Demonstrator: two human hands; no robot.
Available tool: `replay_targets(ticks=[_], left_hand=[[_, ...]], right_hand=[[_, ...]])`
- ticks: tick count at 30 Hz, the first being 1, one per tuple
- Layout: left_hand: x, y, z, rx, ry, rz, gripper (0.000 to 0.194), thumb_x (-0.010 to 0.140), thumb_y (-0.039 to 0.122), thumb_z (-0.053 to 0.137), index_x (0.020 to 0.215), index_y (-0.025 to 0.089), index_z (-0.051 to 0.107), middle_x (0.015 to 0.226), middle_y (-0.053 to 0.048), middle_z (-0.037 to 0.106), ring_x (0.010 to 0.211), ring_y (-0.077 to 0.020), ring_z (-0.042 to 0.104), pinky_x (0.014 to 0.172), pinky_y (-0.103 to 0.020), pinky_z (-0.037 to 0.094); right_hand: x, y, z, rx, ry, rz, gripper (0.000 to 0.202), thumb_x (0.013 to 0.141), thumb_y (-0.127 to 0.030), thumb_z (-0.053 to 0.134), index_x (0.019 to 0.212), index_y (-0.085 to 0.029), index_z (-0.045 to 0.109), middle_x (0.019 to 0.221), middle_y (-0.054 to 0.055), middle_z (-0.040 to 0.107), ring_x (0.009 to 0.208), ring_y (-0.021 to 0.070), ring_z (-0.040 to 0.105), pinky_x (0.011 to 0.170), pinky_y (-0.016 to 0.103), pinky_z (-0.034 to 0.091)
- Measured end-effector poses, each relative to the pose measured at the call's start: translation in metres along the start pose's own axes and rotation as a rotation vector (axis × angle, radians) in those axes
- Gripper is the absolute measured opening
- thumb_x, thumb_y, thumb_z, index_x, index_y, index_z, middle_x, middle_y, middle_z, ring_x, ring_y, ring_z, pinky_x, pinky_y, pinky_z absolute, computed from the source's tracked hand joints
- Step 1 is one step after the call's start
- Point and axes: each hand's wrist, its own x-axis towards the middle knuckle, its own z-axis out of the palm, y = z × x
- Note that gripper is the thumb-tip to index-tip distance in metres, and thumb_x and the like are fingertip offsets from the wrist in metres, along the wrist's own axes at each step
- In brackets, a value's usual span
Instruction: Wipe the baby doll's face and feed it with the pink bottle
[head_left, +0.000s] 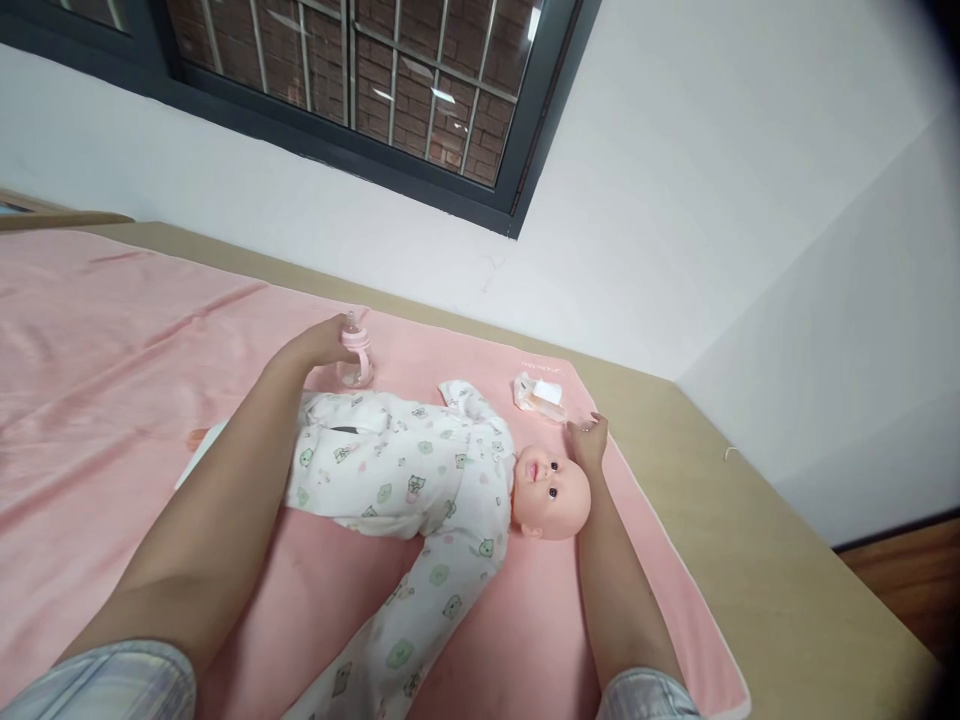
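A baby doll [553, 497] in white printed clothes [390, 465] lies face up on a pink cloth [322, 580], its head to the right. My left hand [328, 342] is closed around the upper side of a clear baby bottle [357, 345] with a pink collar and handle, upright beyond the doll's body. Past the doll's head, my right hand [589, 438] has its fingers apart and nothing visible in it. Just left of that hand lies a small clear and white plastic packet [541, 395].
The cloth lies over a light wooden surface [675, 470], whose edge runs along a white wall [637, 200]. Above is a dark-framed window [517, 190] with metal bars behind it. Brown wood [911, 580] shows at the lower right.
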Motion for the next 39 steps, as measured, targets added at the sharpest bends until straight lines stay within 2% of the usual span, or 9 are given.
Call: replay_targets(ticks=[6,10,15,18,22,25,31,35,39], left_hand=[[-0.006,0.034,0.005,-0.037,0.031,-0.024,0.073,0.056,0.040,0.071,0.120,0.010,0.055,0.109,-0.008,0.065,0.101,-0.0304,0.061,0.083,-0.038,0.045],[-0.014,0.068,0.021,-0.172,0.047,-0.061,0.073,0.055,0.026,0.075,0.124,0.019,0.051,0.117,-0.009,0.065,0.109,-0.0331,0.061,0.088,-0.038,0.049],[-0.024,0.102,0.044,-0.250,0.011,-0.102,0.081,0.055,0.019,0.073,0.131,0.016,0.043,0.120,-0.012,0.063,0.111,-0.0310,0.061,0.093,-0.039,0.049],[-0.029,0.113,0.056,-0.255,-0.049,-0.017,0.077,0.059,0.020,0.071,0.130,0.017,0.043,0.117,-0.011,0.064,0.107,-0.0283,0.063,0.092,-0.039,0.050],[-0.040,0.126,0.075,-0.190,-0.096,0.131,0.067,0.062,0.024,0.069,0.125,0.021,0.046,0.118,-0.008,0.064,0.109,-0.0281,0.063,0.093,-0.039,0.049],[-0.054,0.140,0.086,-0.072,-0.120,0.256,0.056,0.066,0.026,0.066,0.120,0.023,0.050,0.121,-0.007,0.064,0.110,-0.0301,0.061,0.092,-0.040,0.047],[-0.077,0.168,0.096,0.052,-0.123,0.390,0.047,0.068,0.022,0.061,0.115,0.025,0.053,0.116,-0.003,0.066,0.103,-0.0296,0.063,0.087,-0.038,0.047],[-0.085,0.180,0.097,0.101,-0.116,0.439,0.044,0.070,0.023,0.061,0.113,0.023,0.055,0.110,-0.004,0.067,0.101,-0.0299,0.063,0.083,-0.038,0.047],[-0.092,0.185,0.098,0.076,-0.097,0.468,0.046,0.071,0.027,0.064,0.116,0.025,0.053,0.114,-0.004,0.067,0.102,-0.0303,0.064,0.087,-0.040,0.047]], right_hand=[[0.001,0.000,-0.001,-0.057,-0.044,0.001,0.061,0.056,-0.024,0.061,0.116,-0.019,0.053,0.105,0.011,0.065,0.098,0.0274,0.060,0.094,0.040,0.046],[-0.001,-0.001,-0.002,-0.029,-0.023,0.020,0.057,0.053,-0.023,0.064,0.109,-0.020,0.056,0.101,0.009,0.065,0.096,0.0269,0.060,0.093,0.040,0.047],[-0.002,-0.006,-0.002,0.018,0.032,0.058,0.056,0.058,-0.030,0.066,0.111,-0.018,0.054,0.102,0.010,0.063,0.099,0.0277,0.061,0.097,0.044,0.046],[-0.001,-0.021,-0.004,0.138,0.080,0.057,0.059,0.061,-0.037,0.070,0.114,-0.017,0.051,0.108,0.010,0.061,0.098,0.0239,0.061,0.097,0.040,0.048],[-0.003,-0.066,-0.018,0.474,0.180,-0.058,0.061,0.058,-0.038,0.077,0.108,-0.017,0.049,0.117,0.011,0.056,0.097,0.0200,0.060,0.094,0.037,0.050],[-0.018,-0.111,-0.037,0.574,0.114,-0.180,0.058,0.062,-0.042,0.076,0.108,-0.019,0.049,0.113,0.007,0.058,0.096,0.0168,0.061,0.088,0.032,0.053],[-0.087,-0.183,-0.067,0.684,-0.285,-0.612,0.055,0.078,-0.051,0.069,0.124,-0.027,0.050,0.128,0.007,0.058,0.122,0.0201,0.055,0.103,0.038,0.047],[-0.122,-0.198,-0.068,0.648,-0.366,-0.729,0.059,0.077,-0.053,0.070,0.128,-0.030,0.051,0.133,0.006,0.054,0.127,0.0222,0.051,0.109,0.041,0.043],[-0.132,-0.197,-0.062,0.559,-0.382,-0.753,0.053,0.079,-0.050,0.070,0.126,-0.032,0.054,0.131,0.004,0.056,0.125,0.0229,0.052,0.109,0.043,0.043]])
